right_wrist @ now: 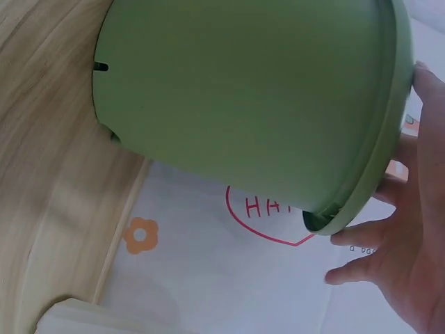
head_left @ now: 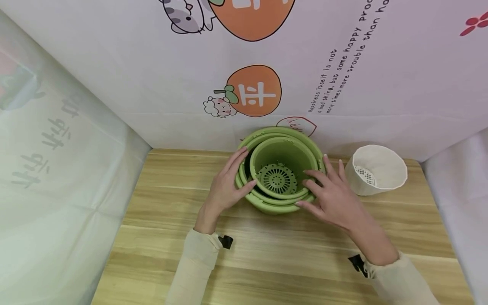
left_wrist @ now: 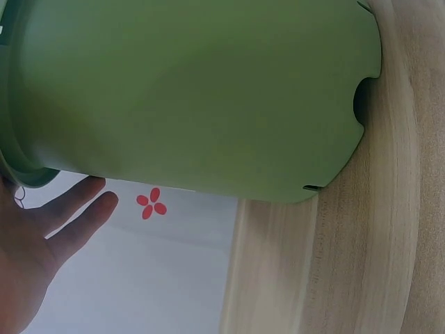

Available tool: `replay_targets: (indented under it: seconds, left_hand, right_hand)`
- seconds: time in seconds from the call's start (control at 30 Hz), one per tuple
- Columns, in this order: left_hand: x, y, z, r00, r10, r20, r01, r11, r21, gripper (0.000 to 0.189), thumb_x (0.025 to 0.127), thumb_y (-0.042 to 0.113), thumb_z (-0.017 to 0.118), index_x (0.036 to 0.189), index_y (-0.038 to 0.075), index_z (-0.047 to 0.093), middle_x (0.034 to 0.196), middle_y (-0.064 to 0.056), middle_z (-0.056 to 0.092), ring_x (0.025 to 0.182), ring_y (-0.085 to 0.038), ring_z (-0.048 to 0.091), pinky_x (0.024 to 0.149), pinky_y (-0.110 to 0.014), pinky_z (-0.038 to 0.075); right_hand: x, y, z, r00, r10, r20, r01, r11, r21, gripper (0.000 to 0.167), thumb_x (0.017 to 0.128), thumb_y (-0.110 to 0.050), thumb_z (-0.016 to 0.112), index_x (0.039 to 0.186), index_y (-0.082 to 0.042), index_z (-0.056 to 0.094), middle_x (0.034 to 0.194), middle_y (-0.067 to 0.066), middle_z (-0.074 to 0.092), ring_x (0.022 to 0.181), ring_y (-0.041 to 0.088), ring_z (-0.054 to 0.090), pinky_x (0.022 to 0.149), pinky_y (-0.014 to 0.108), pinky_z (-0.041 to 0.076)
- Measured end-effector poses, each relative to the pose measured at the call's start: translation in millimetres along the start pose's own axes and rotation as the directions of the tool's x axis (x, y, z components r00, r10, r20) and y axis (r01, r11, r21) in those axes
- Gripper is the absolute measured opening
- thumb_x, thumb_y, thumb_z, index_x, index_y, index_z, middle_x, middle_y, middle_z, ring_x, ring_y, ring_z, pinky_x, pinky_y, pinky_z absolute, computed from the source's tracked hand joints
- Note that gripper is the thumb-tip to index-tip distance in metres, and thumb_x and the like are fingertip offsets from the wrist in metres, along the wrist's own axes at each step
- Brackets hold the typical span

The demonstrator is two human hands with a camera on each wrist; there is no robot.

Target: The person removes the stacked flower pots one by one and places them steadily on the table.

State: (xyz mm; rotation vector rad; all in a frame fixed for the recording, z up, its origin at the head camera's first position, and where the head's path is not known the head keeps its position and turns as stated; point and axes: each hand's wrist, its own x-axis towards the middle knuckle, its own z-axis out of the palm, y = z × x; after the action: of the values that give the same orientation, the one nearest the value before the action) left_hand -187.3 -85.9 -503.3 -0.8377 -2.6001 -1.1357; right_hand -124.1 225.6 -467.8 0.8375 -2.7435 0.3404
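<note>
Several green plastic flowerpots stand nested upright on the wooden table, the outer pot (head_left: 267,208) around a smaller inner pot (head_left: 278,178) with a slotted bottom. My left hand (head_left: 225,186) is at their left side, its fingers along the outer rim and its thumb touching the inner pot's rim. In the left wrist view, two fingers (left_wrist: 80,216) extend straight beside the outer wall. At the right side, my right hand (head_left: 335,199) is spread over the rims. Two of its fingers reach into the inner pot, two lie outside, and the thumb touches the front rim.
A white pot (head_left: 354,182) with a perforated bottom stands tilted right of the green ones, close to my right hand. Behind the table (head_left: 171,254) hangs a printed white cloth (head_left: 171,84), touching its back edge. More cloth hangs at both sides.
</note>
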Motion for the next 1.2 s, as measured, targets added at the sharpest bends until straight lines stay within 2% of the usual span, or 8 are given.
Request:
replay_targets:
  seconds: [0.13, 0.3, 0.5, 0.7, 0.87, 1.2]
  left_hand:
    - [0.4, -0.7, -0.2, 1.000, 0.004, 0.000, -0.004, 1.000, -0.001, 0.084, 0.089, 0.059, 0.053, 0.156, 0.012, 0.032, 0.162, 0.003, 0.025, 0.140, -0.023, 0.040, 0.060, -0.028, 0.051]
    - [0.6, -0.9, 0.1, 1.000, 0.001, 0.004, -0.001, 1.000, -0.001, 0.085, 0.090, 0.061, 0.052, 0.156, 0.012, 0.031, 0.162, 0.003, 0.025, 0.140, -0.022, 0.040, 0.060, -0.028, 0.051]
    - [0.0, -1.3, 0.6, 1.000, 0.004, 0.005, -0.004, 1.000, 0.005, 0.083, 0.089, 0.056, 0.055, 0.156, 0.013, 0.031, 0.163, 0.004, 0.024, 0.139, -0.023, 0.041, 0.056, -0.025, 0.049]
    - [-0.2, -2.3, 1.1, 1.000, 0.022, -0.007, -0.022, 1.000, -0.005, 0.082, 0.085, 0.042, 0.060, 0.156, 0.012, 0.031, 0.162, 0.003, 0.025, 0.134, -0.024, 0.047, 0.048, -0.023, 0.044]
    - [-0.4, -1.9, 1.0, 1.000, 0.020, -0.012, -0.020, 1.000, -0.006, 0.082, 0.084, 0.040, 0.061, 0.155, 0.012, 0.032, 0.162, 0.003, 0.026, 0.134, -0.024, 0.046, 0.049, -0.024, 0.045]
    - [0.5, -2.8, 2.1, 1.000, 0.006, -0.007, -0.006, 1.000, -0.014, 0.082, 0.085, 0.041, 0.060, 0.156, 0.014, 0.031, 0.162, 0.004, 0.025, 0.129, -0.025, 0.051, 0.046, -0.024, 0.042]
  right_hand:
    - [0.4, -3.1, -4.7, 0.998, 0.027, 0.050, -0.027, 1.000, 0.016, 0.066, 0.083, -0.067, 0.063, 0.115, -0.010, 0.069, 0.136, 0.016, 0.055, 0.143, 0.054, 0.016, 0.111, 0.071, 0.010]
    - [3.3, -2.5, -8.1, 1.000, -0.012, 0.025, 0.010, 0.997, 0.075, 0.069, 0.072, -0.067, 0.074, 0.109, -0.009, 0.070, 0.125, 0.015, 0.059, 0.140, 0.057, 0.023, 0.110, 0.070, 0.017]
    - [5.4, -1.1, -6.8, 0.996, -0.068, -0.065, 0.075, 0.990, 0.119, 0.077, 0.073, -0.077, 0.062, 0.104, -0.007, 0.071, 0.117, 0.015, 0.063, 0.137, 0.057, 0.029, 0.115, 0.062, 0.018]
    - [3.1, -4.1, -6.4, 0.995, -0.032, -0.098, 0.044, 0.992, 0.119, 0.080, 0.073, -0.081, 0.054, 0.102, -0.009, 0.071, 0.118, 0.015, 0.063, 0.136, 0.056, 0.032, 0.109, 0.068, 0.025]
    - [1.6, -5.5, -5.5, 0.991, -0.037, -0.129, 0.052, 0.992, 0.118, 0.080, 0.076, -0.083, 0.045, 0.100, -0.010, 0.069, 0.116, 0.016, 0.062, 0.135, 0.056, 0.034, 0.106, 0.070, 0.026]
    - [1.2, -7.2, -1.7, 0.977, -0.038, -0.208, 0.076, 0.981, 0.177, 0.079, 0.079, -0.081, 0.048, 0.099, -0.007, 0.068, 0.112, 0.017, 0.062, 0.132, 0.058, 0.038, 0.114, 0.064, 0.017]
